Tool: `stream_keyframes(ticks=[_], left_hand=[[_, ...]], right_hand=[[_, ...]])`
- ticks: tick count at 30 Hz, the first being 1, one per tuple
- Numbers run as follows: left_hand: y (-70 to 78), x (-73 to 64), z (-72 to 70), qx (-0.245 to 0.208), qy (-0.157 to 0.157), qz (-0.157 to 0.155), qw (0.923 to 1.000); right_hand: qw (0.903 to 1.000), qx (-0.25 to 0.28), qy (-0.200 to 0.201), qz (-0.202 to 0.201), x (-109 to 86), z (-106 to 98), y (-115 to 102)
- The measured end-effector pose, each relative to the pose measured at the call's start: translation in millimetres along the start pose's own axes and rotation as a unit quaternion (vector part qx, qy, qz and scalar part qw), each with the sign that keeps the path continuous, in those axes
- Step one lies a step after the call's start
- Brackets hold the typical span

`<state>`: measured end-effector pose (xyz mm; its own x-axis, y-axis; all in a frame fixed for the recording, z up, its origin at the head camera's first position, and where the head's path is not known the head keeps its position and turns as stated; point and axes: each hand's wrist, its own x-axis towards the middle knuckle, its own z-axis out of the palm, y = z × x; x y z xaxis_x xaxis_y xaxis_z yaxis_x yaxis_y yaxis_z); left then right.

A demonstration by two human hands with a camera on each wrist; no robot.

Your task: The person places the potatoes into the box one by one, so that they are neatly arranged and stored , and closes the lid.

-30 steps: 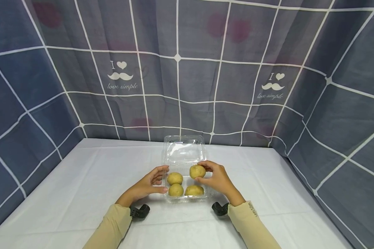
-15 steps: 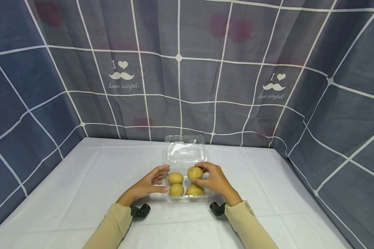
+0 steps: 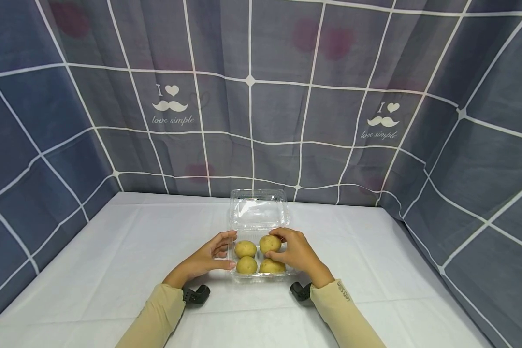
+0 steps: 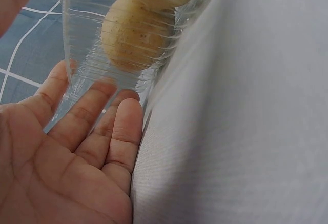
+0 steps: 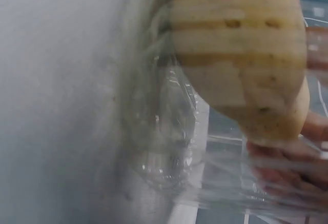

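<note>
A clear plastic clamshell box (image 3: 263, 275) stands with its lid (image 3: 259, 212) raised at the back. Inside, my right hand (image 3: 299, 250) holds a yellow potato (image 3: 269, 244) at the back right between thumb and fingers. Below it lies the front-right potato (image 3: 271, 266). On the left side are a back potato (image 3: 245, 249) and a front potato (image 3: 246, 265). Along the box's left wall, my left hand (image 3: 204, 256) rests its extended fingers (image 4: 84, 114), with the thumb near the front corner. Through the ribbed wall, the right wrist view shows a large potato (image 5: 238, 44), blurred.
White cloth (image 3: 135, 261) covers the table around the box. A grey checked curtain (image 3: 217, 106) rises behind and on both sides. Each wrist carries a black mount, one at the left (image 3: 195, 295) and one at the right (image 3: 301, 291).
My right hand has brought its potato slightly left and down into the back-right part of the box. The left hand keeps its place at the left wall.
</note>
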<state>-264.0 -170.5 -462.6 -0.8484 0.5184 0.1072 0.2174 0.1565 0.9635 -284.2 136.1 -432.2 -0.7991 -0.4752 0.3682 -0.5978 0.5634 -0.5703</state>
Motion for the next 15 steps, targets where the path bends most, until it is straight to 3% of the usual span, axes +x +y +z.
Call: stream_keyframes(ticks=[15], left_hand=[[-1.9,0.5,-0.1,0.001,0.001,0.000,1.0000]], right_hand=[[0.9991,-0.041,-0.006,-0.002,4.6,3.9,-3.6]])
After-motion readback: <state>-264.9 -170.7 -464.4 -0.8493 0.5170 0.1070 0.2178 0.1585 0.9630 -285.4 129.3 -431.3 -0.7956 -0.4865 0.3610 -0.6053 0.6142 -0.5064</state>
